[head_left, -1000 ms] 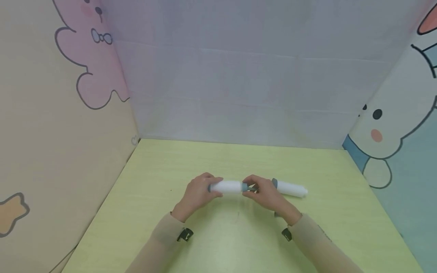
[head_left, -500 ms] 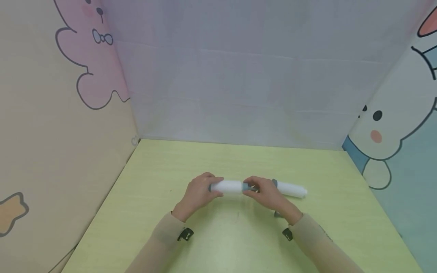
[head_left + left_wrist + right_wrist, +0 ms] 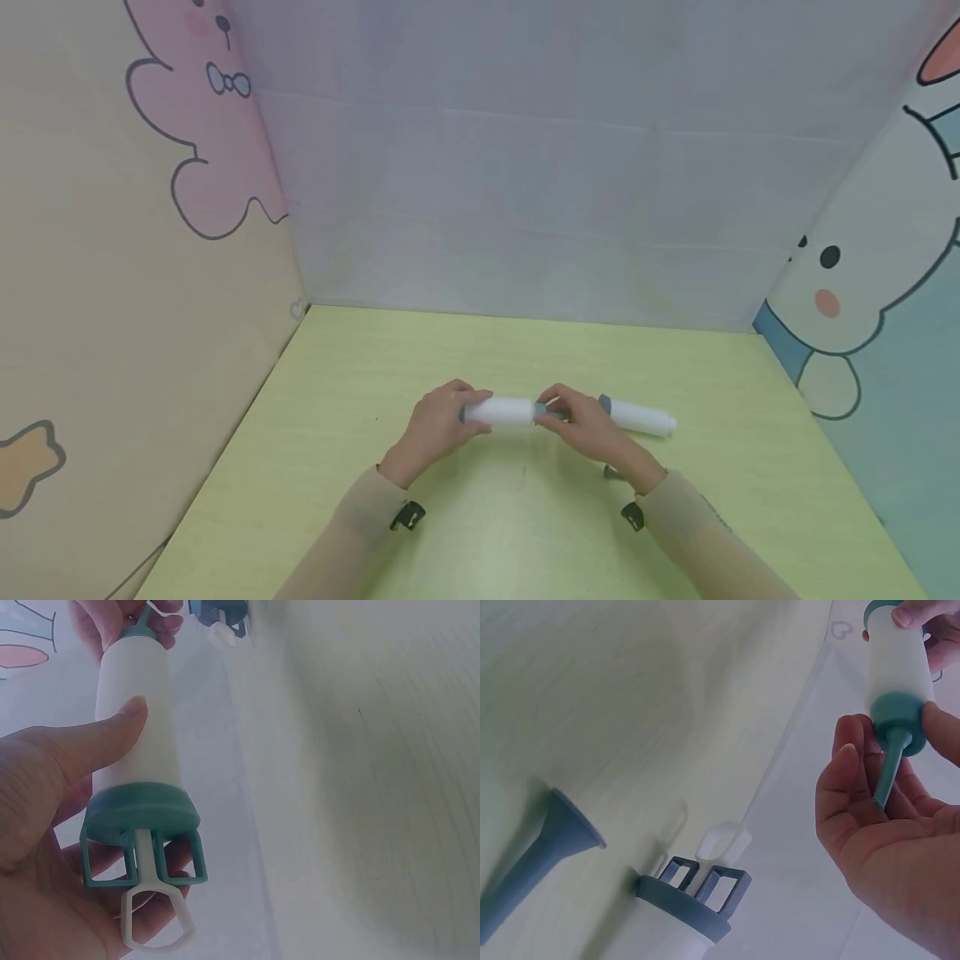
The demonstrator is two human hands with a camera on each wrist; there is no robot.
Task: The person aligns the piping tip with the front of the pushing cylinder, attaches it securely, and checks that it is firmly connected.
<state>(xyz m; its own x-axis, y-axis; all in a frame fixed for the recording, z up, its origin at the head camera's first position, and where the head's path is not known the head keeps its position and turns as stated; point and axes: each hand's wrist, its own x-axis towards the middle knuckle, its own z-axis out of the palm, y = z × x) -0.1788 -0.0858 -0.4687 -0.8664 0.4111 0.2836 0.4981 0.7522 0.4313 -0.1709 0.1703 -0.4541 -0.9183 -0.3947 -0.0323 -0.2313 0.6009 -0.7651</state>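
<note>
A white syringe-like tube (image 3: 504, 411) with teal ends is held level just above the green table (image 3: 360, 467). My left hand (image 3: 438, 425) grips its barrel near the plunger end. In the left wrist view my thumb lies along the barrel (image 3: 135, 720), above the teal finger-loop cap (image 3: 142, 817) and the white plunger ring (image 3: 154, 926). My right hand (image 3: 581, 423) pinches the teal nozzle end (image 3: 895, 731) of the same tube between thumb and fingers (image 3: 847, 787). A second white tube (image 3: 641, 415) lies on the table just right of my right hand.
A loose teal funnel-shaped nozzle (image 3: 544, 859) lies on the table beside the second tube's teal looped end (image 3: 694, 896), also seen small by my right wrist as the nozzle (image 3: 609, 472). Cartoon-printed walls (image 3: 112, 292) close the table on three sides.
The right hand's fingers have shifted slightly on the nozzle end. The tube, the left hand and the second tube stay where they were.
</note>
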